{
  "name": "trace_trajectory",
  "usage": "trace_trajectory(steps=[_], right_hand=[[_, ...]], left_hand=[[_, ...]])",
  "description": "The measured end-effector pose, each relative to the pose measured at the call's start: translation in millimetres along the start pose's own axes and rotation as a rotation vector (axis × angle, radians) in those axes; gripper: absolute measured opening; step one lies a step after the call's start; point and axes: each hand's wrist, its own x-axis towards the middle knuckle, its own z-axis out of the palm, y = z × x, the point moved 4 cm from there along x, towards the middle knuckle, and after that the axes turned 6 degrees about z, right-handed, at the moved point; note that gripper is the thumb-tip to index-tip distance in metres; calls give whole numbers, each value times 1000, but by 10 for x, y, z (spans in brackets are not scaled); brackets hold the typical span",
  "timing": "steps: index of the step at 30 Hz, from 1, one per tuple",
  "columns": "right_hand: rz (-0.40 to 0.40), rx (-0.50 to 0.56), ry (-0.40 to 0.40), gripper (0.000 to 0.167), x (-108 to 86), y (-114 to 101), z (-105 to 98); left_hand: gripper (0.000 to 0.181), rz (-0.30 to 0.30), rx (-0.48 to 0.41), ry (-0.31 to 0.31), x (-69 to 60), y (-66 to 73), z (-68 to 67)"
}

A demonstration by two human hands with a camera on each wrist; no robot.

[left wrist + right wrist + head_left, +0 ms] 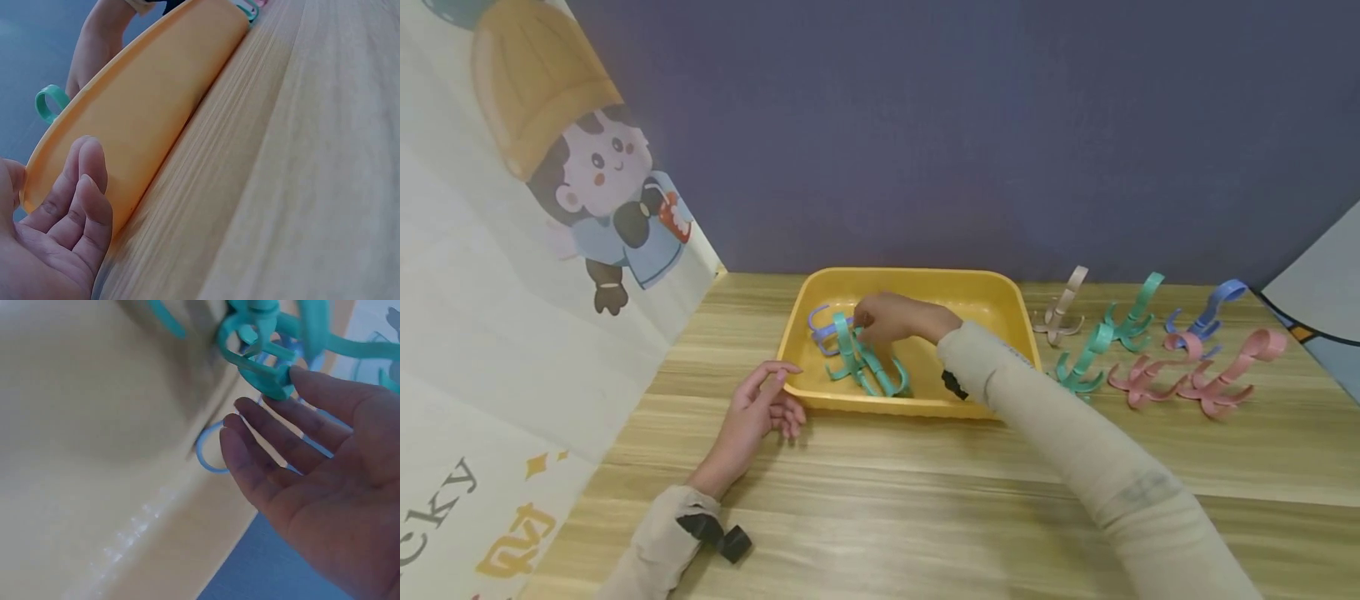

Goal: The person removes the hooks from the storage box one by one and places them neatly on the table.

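In the head view, the left hand point(763, 408) holds the front left corner of the yellow tray point(880, 403), its thumb on the rim and its bent fingers outside the wall. The right hand point(895, 319) reaches into the tray's left half. Seen from the right wrist, that hand point(325, 437) pinches a green hook point(272, 381) between thumb and index finger, the other fingers loosely extended. Another green hook point(844, 346) stands against it. Behind these lies a blue hook point(826, 333), partly covered by the green ones and the hand.
Right of the tray on the wooden table point(880, 517) stand several hooks: a beige one point(1063, 304), green ones point(1135, 317), a blue one point(1208, 312) and pink ones point(1232, 375). A dark partition point(962, 133) rises behind the tray, and a printed wall point(475, 333) is at the left.
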Motion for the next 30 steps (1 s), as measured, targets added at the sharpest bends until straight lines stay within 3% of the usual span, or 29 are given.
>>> trace_trajectory(steps=[13, 22, 30], right_hand=[[-149, 144, 95, 13, -310, -84, -218], [-198, 123, 117, 21, -775, -134, -289], [-139, 16, 213, 26, -1249, -1, -352]], left_hand=[[49, 3, 7, 1, -5, 0, -1], [50, 3, 6, -2, -6, 23, -2], [47, -6, 5, -4, -7, 20, -15]])
